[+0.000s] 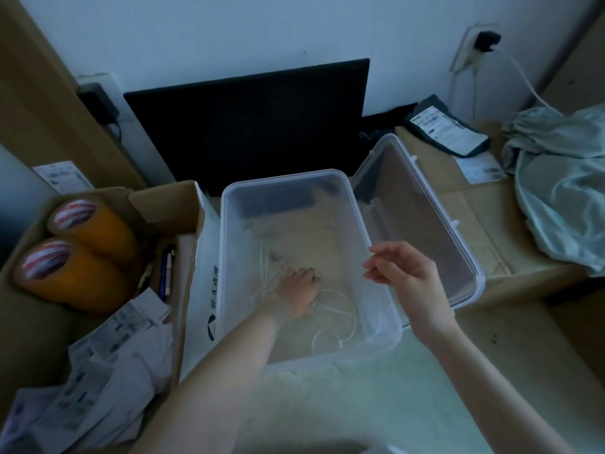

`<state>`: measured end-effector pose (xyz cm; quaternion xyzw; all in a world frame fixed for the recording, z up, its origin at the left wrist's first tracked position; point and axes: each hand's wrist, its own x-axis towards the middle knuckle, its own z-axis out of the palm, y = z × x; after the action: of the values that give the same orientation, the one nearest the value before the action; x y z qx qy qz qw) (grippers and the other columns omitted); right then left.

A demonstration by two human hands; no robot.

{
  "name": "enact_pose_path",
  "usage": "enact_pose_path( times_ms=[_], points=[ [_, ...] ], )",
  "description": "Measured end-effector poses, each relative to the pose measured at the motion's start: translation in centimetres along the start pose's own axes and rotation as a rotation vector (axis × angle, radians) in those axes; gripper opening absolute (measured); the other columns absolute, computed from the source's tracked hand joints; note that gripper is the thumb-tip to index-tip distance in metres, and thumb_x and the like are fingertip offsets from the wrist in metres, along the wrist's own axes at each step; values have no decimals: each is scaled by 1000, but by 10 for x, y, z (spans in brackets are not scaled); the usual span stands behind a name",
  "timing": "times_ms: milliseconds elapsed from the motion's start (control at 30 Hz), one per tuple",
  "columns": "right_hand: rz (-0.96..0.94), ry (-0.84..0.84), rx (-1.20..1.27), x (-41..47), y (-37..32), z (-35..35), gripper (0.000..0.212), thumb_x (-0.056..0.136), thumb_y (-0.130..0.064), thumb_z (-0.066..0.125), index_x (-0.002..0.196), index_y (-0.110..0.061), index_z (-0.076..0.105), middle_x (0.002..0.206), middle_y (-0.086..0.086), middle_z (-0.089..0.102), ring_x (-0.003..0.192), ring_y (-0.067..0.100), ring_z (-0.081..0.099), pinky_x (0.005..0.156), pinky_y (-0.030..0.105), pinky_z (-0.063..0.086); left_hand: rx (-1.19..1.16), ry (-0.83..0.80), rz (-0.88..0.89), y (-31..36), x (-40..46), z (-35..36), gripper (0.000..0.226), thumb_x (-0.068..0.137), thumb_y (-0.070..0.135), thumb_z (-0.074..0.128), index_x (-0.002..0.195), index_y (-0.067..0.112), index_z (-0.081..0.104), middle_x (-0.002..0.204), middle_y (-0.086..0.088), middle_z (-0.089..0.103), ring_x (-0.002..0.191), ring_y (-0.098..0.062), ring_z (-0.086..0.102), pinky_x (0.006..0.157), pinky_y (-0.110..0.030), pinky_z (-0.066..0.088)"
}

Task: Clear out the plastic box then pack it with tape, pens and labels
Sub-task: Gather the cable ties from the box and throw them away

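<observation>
The clear rectangular plastic box [330, 191] is set open on flattened cardboard, its clear lid [425, 211] lying just beside it on the right. The left hand [296, 291] is lowered inside the box, its fingers curled around a bunch of thin white cable ties [334, 317] on the bottom. The right hand [401, 268] is held at the box's right rim; whether its loosely bent fingers touch or hold the rim cannot be told. To the left, an open brown cardboard box [163, 201] holds two orange tape rolls [78, 253], dark pens [167, 273] and crumpled white printed labels [108, 355].
</observation>
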<state>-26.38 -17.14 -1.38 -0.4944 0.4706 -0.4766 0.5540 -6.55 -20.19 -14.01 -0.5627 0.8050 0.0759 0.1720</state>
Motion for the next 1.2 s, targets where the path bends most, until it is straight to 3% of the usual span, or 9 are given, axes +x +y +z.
enact_pose_path(
  times_ms=[333,467,667,733,800,867,967,1100,1200],
  points=[
    [17,36,-9,3,2,1,29,89,13,46,87,-11,63,69,3,67,59,12,63,59,16,50,2,-189,29,7,4,-3,27,95,14,41,117,7,55,124,-14,58,119,-29,52,100,-41,32],
    [16,18,-20,4,1,1,29,89,14,46,86,-10,63,70,6,66,57,11,62,57,15,49,-311,-242,-52,-4,-8,-38,23,95,13,40,112,7,54,116,-14,63,107,-28,59,89,-33,42],
    [-12,-3,-28,7,-5,5,28,89,13,46,86,-9,63,67,3,67,58,12,61,59,17,50,-884,37,-145,-31,-60,-94,21,100,17,44,97,16,65,80,1,64,66,-4,56,56,-15,36],
    [-32,-13,-42,7,-7,9,29,88,13,46,84,-10,63,66,1,67,59,12,61,60,18,49,-966,140,-167,-41,-78,-105,23,101,23,44,88,26,63,75,5,59,60,-13,50,56,-23,37],
    [-43,-27,-51,8,-9,14,29,87,13,48,82,-11,63,66,1,67,61,13,60,61,19,48,-1053,250,-201,-48,-92,-111,27,102,25,40,84,30,59,77,4,59,71,-21,55,70,-32,43],
    [-78,-38,-102,8,-11,22,27,87,9,53,80,-15,65,73,4,66,69,16,59,67,24,48,-1145,346,-226,-50,-106,-115,28,103,23,36,85,24,57,74,3,55,75,-16,56,77,-29,42],
    [-91,-93,-269,12,-10,35,18,86,-3,62,95,-19,65,96,1,66,90,15,59,76,21,46,-1269,419,-218,-48,-121,-121,28,104,20,33,84,17,53,65,4,43,61,-9,44,67,-23,41],
    [-163,-243,-411,25,-8,52,63,82,-7,71,136,-23,42,137,-6,42,125,9,39,103,26,36,-1401,385,-166,-44,-132,-123,27,103,20,33,83,14,50,62,6,37,52,-6,34,54,-19,33],
    [-235,-335,-563,41,-7,59,70,82,-8,71,141,-27,37,141,-6,37,130,11,33,107,29,30,-1499,319,-109,-45,-137,-125,26,103,20,34,84,10,49,59,7,36,47,-6,29,44,-15,26]
  ],
)
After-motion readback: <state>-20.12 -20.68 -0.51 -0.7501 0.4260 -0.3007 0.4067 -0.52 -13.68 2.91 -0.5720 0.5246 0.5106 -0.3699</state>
